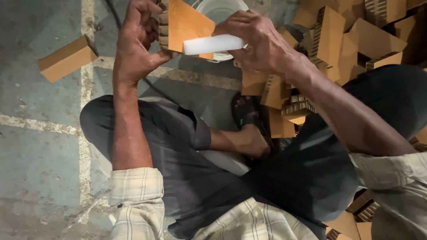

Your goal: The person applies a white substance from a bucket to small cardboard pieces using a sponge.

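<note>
Cardboard piece pinched by left hand; right hand presses white bar on its edge.

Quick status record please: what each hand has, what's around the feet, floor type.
left hand: left hand grips the lower left edge of an orange cardboard piece
right hand: right hand holds a white bar against that piece
behind the piece: white bucket, partly hidden
right of legs: pile of cardboard blocks with honeycomb edges
left on floor: single cardboard block
floor: grey concrete floor with pale painted lines
posture: seated, sandalled foot tucked in
</note>
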